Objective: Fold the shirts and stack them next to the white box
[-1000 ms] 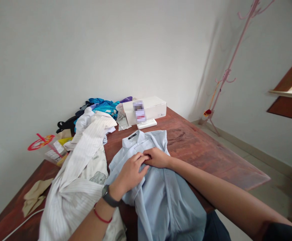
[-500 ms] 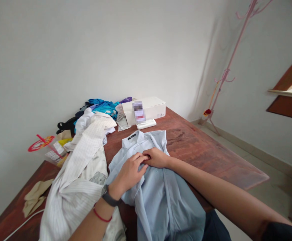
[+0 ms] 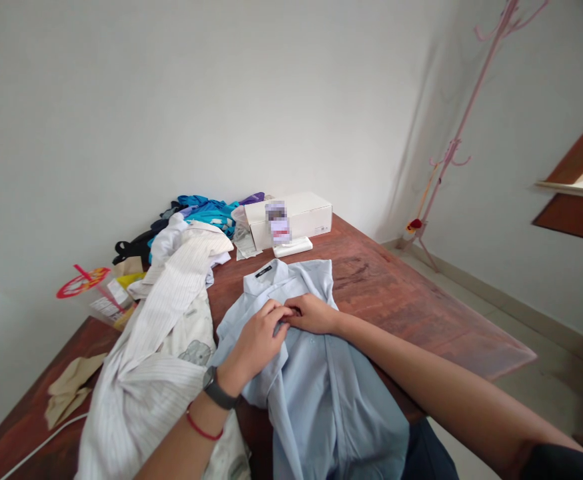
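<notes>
A light blue collared shirt (image 3: 311, 393) lies front up on the wooden table, its collar at the far end and its lower part hanging over the near edge toward me. My left hand (image 3: 261, 333), with a dark watch on the wrist, is closed on the shirt front below the collar. Meeting it fingertip to fingertip, my right hand (image 3: 313, 313) pinches the same front edge. Whatever lies between the fingertips is hidden. Left of the shirt, a striped white garment (image 3: 171, 300) lies lengthwise over a white printed cloth.
A white box (image 3: 301, 217) stands against the wall with a small white device (image 3: 293, 247) before it. Behind the striped garment are bright blue clothes (image 3: 211, 217) and a drink cup (image 3: 104, 300) with a straw. A pink coat stand (image 3: 466, 120) rises beyond the wooden table (image 3: 411, 307).
Both hands stay at the same spot on the shirt front. The left fingers have shifted slightly and drawn in closer together; the shirt lies as before.
</notes>
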Demonstrator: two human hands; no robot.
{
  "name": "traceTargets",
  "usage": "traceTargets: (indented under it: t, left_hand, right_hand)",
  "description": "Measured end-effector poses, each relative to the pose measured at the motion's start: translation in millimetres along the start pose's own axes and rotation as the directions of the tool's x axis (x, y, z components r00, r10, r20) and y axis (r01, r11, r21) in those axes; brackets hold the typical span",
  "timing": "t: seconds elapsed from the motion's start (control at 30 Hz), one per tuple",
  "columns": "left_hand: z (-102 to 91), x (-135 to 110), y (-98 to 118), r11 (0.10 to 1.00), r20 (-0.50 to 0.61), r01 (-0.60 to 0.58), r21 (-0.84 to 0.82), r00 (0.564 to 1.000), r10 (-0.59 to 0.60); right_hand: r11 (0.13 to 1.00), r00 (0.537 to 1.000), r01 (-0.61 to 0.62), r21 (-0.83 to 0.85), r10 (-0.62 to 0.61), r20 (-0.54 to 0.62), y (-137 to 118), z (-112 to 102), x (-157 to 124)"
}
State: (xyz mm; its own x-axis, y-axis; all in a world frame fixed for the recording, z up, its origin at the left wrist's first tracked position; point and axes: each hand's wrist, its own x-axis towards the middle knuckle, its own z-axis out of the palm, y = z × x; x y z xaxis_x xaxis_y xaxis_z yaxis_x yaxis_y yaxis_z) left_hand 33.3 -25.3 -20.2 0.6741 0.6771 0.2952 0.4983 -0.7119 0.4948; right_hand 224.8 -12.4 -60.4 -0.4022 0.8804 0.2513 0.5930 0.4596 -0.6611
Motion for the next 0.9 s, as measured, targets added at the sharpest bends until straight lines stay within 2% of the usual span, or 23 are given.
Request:
traceTargets:
  t: [0.43,0.9]
  left_hand:
    - [3.3,1.0,-8.3,1.0,-0.001,0.021,0.002,1.0,-0.021]
    - [0.8,1.7,-7.5,0.999,0.02,0.037,-0.002,0.999,-0.037]
  right_hand:
    - [1.0,1.0,0.014,0.004,-0.014,-0.002,0.6,0.4,-1.5]
    - [1.0,1.0,0.016,-0.018,-0.016,0.013,-2.2,-1.1,-2.1]
